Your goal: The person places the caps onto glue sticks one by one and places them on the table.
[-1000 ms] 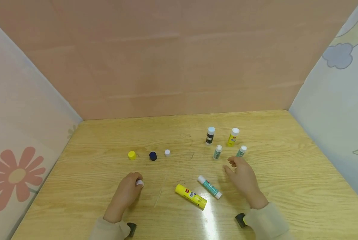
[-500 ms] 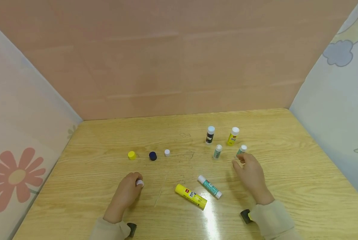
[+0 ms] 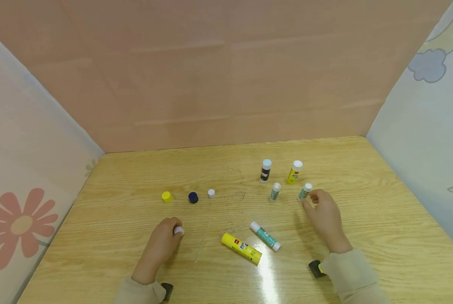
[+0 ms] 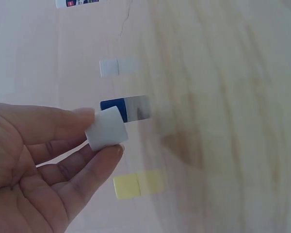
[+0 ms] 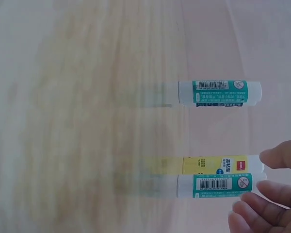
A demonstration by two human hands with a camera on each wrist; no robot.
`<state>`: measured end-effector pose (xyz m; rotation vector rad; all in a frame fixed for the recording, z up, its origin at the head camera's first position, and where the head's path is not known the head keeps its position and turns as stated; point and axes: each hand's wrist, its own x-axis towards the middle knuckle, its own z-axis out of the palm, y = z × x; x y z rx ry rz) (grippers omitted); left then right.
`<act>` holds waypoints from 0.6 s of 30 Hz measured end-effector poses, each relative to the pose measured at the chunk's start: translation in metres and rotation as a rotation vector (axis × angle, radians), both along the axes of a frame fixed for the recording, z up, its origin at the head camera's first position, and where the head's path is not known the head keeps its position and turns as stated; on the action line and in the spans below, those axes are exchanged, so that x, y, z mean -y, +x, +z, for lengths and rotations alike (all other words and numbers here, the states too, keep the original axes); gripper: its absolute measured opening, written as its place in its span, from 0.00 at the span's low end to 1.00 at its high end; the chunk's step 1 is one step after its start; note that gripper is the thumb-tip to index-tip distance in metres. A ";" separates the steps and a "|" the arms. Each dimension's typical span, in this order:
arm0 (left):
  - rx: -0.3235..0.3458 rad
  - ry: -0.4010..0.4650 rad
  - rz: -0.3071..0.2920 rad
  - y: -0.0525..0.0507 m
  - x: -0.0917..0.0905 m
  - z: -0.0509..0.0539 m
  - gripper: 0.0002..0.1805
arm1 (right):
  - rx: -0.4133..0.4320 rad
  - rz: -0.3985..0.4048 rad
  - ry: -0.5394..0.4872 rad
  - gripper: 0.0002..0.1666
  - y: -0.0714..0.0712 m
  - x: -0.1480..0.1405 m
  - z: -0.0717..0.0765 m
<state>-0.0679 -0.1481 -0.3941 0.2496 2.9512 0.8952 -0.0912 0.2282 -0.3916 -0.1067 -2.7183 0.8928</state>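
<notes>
My left hand (image 3: 162, 240) pinches a white cap (image 4: 106, 128) between thumb and fingers, low over the table. Beyond it sit a yellow cap (image 3: 167, 196), a dark blue cap (image 3: 193, 197) and a small white cap (image 3: 211, 193). On the right, my right hand (image 3: 325, 217) is beside an upright green-and-white glue stick (image 3: 305, 191), its fingers loosely bent around no object. In the right wrist view, the fingertips lie close to the white end of that glue stick (image 5: 216, 185); whether they touch it I cannot tell.
Standing nearby are another green glue stick (image 3: 275, 191), a black-labelled one (image 3: 265, 171) and a yellow one (image 3: 295, 172). A large yellow glue stick (image 3: 241, 249) and a teal-and-white one (image 3: 265, 236) lie in front, between the hands. Walls border the wooden table (image 3: 135, 173).
My right hand has shifted rightward along the table, uncovering more of the green glue stick beside it. My left hand and its white cap have barely moved.
</notes>
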 end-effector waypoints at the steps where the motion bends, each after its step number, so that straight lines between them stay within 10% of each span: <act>1: 0.000 0.001 0.001 0.000 0.000 0.000 0.07 | 0.003 -0.002 -0.001 0.17 -0.001 -0.001 0.000; 18: -0.038 0.032 0.001 0.008 -0.007 0.011 0.08 | 0.108 -0.004 -0.073 0.23 -0.007 -0.009 0.000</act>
